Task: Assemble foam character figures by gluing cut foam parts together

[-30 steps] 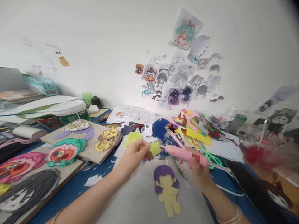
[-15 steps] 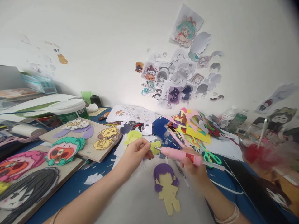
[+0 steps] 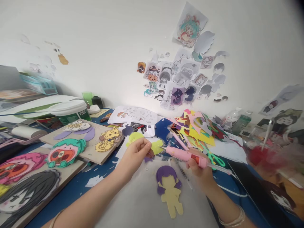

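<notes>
My left hand pinches a yellow-green cutout between thumb and fingers, above the grey mat. Closed around a pink hot glue gun, my right hand points its metal tip left, at the cutout's right edge. A clear glue stick and a white cord show at the gun's back end. Another yellow-green piece lies behind my left hand, partly covered. On the mat, below the gun, lies a doll figure with a cream body and purple hair. A slim pen-like tool lies beside it.
Boards with finished cutout characters stand at the left, near a white-lidded tub. Coloured scraps and green scissors lie at the right. Bottles stand farther back. Paper drawings hang on the wall.
The yellow-green cutout is turned so more of its face shows beside my left fingers. The glue gun's tip has shifted slightly right and up, with my right hand a little to the right.
</notes>
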The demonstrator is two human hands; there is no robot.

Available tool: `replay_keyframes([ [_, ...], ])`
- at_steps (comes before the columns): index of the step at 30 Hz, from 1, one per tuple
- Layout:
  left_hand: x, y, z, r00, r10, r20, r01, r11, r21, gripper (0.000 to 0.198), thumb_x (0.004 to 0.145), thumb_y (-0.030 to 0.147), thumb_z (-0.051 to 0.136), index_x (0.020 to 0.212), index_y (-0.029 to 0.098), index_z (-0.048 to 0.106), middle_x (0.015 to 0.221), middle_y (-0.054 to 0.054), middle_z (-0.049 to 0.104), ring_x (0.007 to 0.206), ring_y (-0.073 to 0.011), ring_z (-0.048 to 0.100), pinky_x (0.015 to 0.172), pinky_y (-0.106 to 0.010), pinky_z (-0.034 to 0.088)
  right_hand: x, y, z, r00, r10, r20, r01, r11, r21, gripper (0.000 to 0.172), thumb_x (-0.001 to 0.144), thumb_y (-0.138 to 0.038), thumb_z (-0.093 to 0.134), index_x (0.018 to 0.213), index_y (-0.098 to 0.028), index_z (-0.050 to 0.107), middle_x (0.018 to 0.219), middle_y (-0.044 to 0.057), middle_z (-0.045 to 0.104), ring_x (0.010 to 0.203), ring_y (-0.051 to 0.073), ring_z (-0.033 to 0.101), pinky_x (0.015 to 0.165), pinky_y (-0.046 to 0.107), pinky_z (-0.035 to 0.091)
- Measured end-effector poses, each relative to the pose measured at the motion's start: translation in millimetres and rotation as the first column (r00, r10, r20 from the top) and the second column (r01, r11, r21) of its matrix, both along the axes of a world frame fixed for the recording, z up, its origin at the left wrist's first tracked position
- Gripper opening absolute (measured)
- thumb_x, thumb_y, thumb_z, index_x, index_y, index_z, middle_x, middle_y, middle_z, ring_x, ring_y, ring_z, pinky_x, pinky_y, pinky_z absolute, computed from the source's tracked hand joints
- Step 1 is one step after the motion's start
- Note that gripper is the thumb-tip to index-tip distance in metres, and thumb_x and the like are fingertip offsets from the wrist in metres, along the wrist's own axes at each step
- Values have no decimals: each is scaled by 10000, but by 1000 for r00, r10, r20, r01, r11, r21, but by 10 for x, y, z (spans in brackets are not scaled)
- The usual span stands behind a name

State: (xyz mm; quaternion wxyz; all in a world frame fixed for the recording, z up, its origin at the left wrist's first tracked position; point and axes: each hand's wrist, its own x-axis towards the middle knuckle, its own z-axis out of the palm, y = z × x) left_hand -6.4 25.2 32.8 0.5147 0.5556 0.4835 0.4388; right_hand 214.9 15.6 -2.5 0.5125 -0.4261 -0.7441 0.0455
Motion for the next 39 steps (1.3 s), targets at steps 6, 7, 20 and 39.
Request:
replay_keyframes([
  [6,0,12,-27,999,-28,18,27,999,40,303,796,499,476,739,201,488,723,5,589,696,-142,571,687,-272,453,23,7,-13,999,-16,-30,16,1000,16,426,848,-475,373,513,-212,405,499,-7,433,491,146,430,478,276,325],
  [7,2,14,-31,999,-35,18,34,998,51,302,798,498,473,741,202,487,734,4,585,702,-140,565,687,-269,451,28,8,-14,999,-18,-34,19,1000,16,422,846,-472,376,516,-212,410,502,-6,436,491,147,432,477,276,327],
  [20,7,-44,26,984,-179,-13,179,979,96,283,814,479,459,756,206,507,698,17,519,689,-134,493,648,-241,389,68,120,3,890,-357,285,305,929,211,341,834,-399,454,546,-219,435,507,11,444,532,170,405,492,282,292],
  [39,214,-165,-202,862,-475,176,485,874,-13,308,759,466,578,674,174,523,594,27,541,593,-109,511,600,-232,374,-173,-3,81,815,515,-266,-569,797,-203,107,820,-314,571,852,-290,671,845,35,625,843,195,558,773,360,440],
])
